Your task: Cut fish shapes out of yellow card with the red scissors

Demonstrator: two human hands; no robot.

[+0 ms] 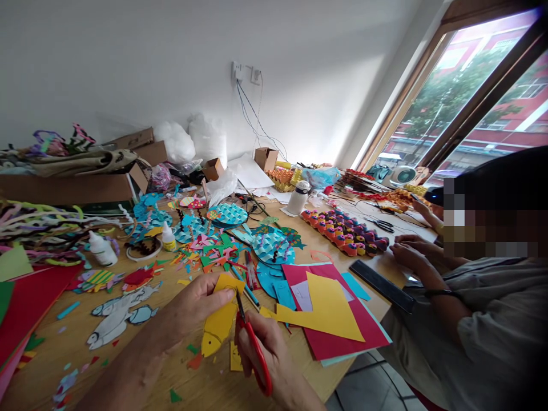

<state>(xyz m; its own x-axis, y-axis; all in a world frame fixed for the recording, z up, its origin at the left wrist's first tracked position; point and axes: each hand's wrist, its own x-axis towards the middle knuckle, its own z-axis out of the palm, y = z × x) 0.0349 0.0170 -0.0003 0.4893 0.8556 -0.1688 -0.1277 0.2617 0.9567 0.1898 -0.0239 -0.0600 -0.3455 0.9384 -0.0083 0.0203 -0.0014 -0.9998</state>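
Observation:
Between the thumb and fingers of my left hand (199, 305) is a yellow paper fish (219, 326), its drawn eye and head pointing down toward me. My right hand (268, 345) is closed round the red handles of a pair of scissors (260, 357). The dark blades reach up to the right edge of the yellow paper, near the left thumb. Under the scissors, a small yellow paper scrap (235, 358) lies on the table. White paper fish cutouts (117, 314) with black outlines rest left of my left hand.
Coloured sheets with a yellow piece (334, 308) on top lie at the right table edge. Paper scraps (214, 248), glue bottles (103, 249) and blue cut-paper shapes (272, 245) cover the middle. A painted egg tray (345, 233) stands near another person's hands (411, 251).

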